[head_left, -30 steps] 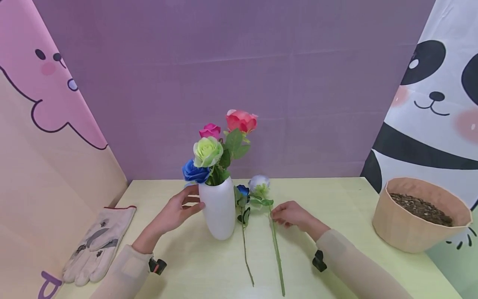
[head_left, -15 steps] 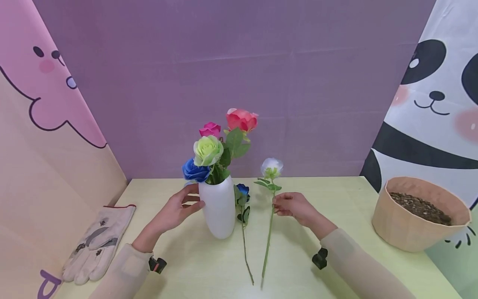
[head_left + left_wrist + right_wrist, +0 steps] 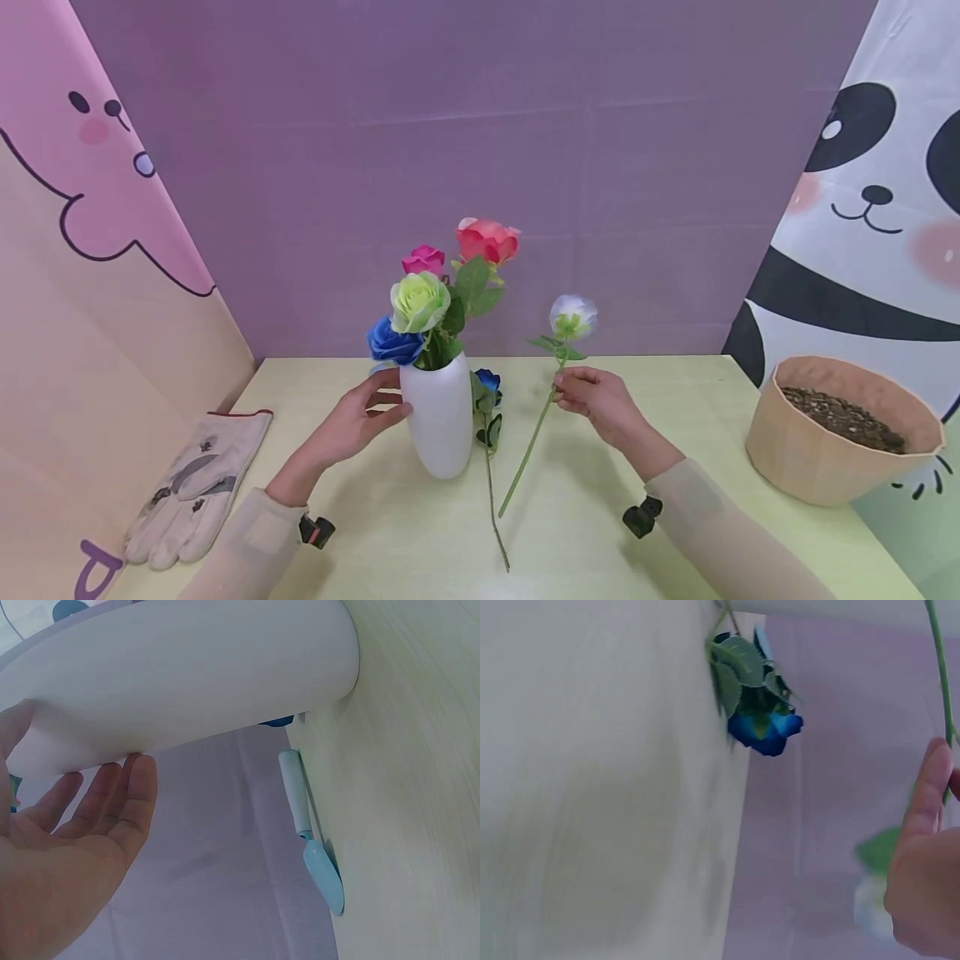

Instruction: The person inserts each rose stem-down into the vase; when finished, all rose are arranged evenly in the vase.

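In the head view, a white vase [image 3: 437,421] stands upright on the table, holding blue, green, magenta and coral roses [image 3: 487,242]. My left hand [image 3: 352,427] holds the vase's left side near the rim, thumb in front; the left wrist view shows the fingertips touching the vase wall. My right hand [image 3: 600,406] pinches the green stem of a white flower [image 3: 573,317] just below its leaves. That flower is off the table, its bloom up and its stem slanting down to the left. A blue rose [image 3: 766,731] lies on the table, right of the vase.
A pair of work gloves [image 3: 198,492] lies at the table's left edge. On the right stands a tan pot [image 3: 817,467] with dark soil. A light-blue trowel [image 3: 324,876] lies near the table's back edge, seen in the left wrist view.
My right hand has lifted the white flower from the table and moved it up and to the right, the stem now slanting. My left hand has stayed on the vase.
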Tool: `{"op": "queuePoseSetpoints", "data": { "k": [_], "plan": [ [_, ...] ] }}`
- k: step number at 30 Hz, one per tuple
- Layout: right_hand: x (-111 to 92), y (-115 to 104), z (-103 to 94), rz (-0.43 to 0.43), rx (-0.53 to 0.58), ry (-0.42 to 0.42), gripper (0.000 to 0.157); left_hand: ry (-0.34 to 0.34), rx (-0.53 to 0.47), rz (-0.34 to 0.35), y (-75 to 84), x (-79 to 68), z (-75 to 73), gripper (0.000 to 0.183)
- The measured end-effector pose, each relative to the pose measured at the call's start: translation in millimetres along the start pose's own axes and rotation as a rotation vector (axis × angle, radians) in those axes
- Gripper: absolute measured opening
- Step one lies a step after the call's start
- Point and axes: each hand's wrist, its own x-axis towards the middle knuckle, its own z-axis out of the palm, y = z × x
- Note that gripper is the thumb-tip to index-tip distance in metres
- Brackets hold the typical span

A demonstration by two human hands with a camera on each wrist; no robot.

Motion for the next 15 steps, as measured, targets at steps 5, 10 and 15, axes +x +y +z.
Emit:
{"op": "queuePoseSetpoints", "data": {
  "k": [5,10,15],
  "plan": [
    [-4.0,-11.2,2.5,-0.037,0.082,0.080,0.022,0.004,0.009,-0.002,-0.7,0.2,0.3,0.062],
    [-7.5,-25.4,5.0,-0.069,0.191,0.152,0.018,0.011,0.003,-0.024,-1.5,0.0,0.5,0.062],
    [-11.2,-40.0,8.1,-0.128,0.296,0.167,0.007,0.011,0.007,-0.016,-2.1,0.3,0.0,0.061]
  ]
}}
